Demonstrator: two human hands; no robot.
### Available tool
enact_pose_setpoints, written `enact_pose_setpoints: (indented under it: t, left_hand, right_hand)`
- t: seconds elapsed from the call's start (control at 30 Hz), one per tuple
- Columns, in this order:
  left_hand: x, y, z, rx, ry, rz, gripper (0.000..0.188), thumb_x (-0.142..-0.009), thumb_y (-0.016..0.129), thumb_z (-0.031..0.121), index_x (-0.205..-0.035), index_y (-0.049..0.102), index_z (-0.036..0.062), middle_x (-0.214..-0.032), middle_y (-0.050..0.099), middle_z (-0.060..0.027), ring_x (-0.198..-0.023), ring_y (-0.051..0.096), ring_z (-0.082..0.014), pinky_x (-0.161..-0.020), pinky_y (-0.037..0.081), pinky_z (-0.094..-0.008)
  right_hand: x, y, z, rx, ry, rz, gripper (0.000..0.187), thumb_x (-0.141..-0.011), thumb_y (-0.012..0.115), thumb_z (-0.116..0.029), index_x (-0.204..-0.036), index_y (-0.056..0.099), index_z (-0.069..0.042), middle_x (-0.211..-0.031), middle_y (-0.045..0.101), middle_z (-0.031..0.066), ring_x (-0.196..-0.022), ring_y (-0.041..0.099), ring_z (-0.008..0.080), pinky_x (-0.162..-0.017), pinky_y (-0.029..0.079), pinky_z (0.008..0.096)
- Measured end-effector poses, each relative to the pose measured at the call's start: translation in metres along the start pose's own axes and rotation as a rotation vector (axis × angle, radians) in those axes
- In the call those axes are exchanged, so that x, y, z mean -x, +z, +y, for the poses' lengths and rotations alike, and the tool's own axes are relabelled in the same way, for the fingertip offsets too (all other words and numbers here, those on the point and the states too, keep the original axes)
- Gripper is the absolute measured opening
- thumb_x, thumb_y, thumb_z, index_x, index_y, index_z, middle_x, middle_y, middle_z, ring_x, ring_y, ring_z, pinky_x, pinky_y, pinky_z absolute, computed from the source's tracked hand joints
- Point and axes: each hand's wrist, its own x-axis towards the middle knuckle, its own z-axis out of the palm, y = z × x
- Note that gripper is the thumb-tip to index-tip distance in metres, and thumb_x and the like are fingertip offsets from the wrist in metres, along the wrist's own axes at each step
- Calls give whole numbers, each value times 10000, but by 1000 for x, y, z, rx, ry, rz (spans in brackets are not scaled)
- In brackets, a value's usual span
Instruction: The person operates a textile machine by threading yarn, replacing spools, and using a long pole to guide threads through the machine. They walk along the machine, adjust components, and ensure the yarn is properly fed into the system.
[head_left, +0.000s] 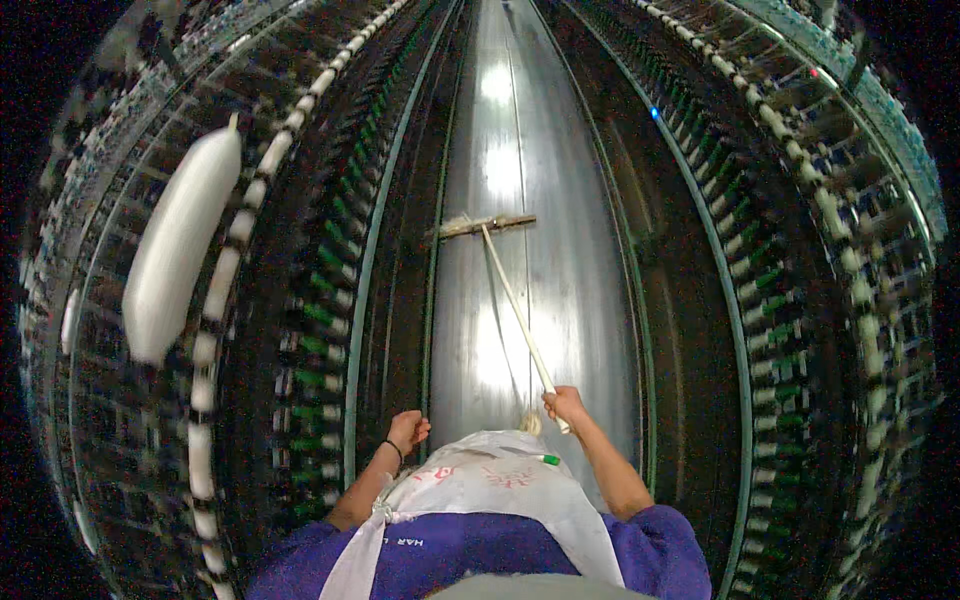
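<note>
My right hand (564, 404) is closed round the upper end of the white pole of a dust mop (516, 310). The pole slants forward and left to a narrow, wide mop head (488, 227) lying crosswise on the floor, with pale fluff along its left part. At my left side, my left hand (408, 431) is curled into a loose fist, with a dark band at the wrist; nothing sticks out of it. A white apron (480, 470) over my purple sleeves carries a small green-tipped object (551, 460).
The shiny grey floor (585, 300) runs ahead as a narrow aisle. Long spinning machines with rows of green and white bobbins (320, 340) line both sides. A large white spool-shaped package (185, 245) hangs at the left. Pale fibre (531, 425) shows beyond my apron.
</note>
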Motion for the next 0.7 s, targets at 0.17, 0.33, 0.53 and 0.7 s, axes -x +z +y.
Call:
enact_pose_setpoints:
  t: [0.17, 0.33, 0.53, 0.7]
  left_hand:
    - [-63, 66, 111, 6, 119, -14, 174, -839, 511, 141, -991, 540, 61, -753, 571, -47, -606, 580, -119, -538, 518, -255]
    - [-146, 164, 305, -59, 134, -312, 164, -871, 502, 223, -815, 545, 75, -710, 559, -26, -598, 525, -123, -491, 419, -260]
    - [-43, 310, 657, 28, 1129, -659, 249, -899, 444, 293, -900, 551, 68, -816, 565, -33, -737, 534, -131, -696, 445, -268]
    - [30, 323, 841, 5, 1913, -1205, 422, -891, 450, 373, -1134, 490, 30, -994, 542, -74, -895, 519, -166, -814, 413, -301]
  right_hand:
    - [-90, -24, -107, -188, 88, -118, 140, -784, 575, -117, -716, 560, 5, -572, 531, 27, -408, 463, 78, -367, 380, 227]
    - [-214, -22, -212, -249, 84, -69, 140, -743, 582, -126, -673, 557, -7, -561, 526, 27, -408, 452, 89, -377, 349, 239]
    - [-319, -28, -316, -252, 38, -34, 163, -750, 569, -123, -673, 552, 20, -552, 521, 47, -428, 472, 115, -408, 375, 260]
    - [-392, -44, -392, -374, 83, 68, 158, -741, 600, -102, -677, 567, 39, -561, 550, 72, -411, 491, 108, -383, 387, 249]
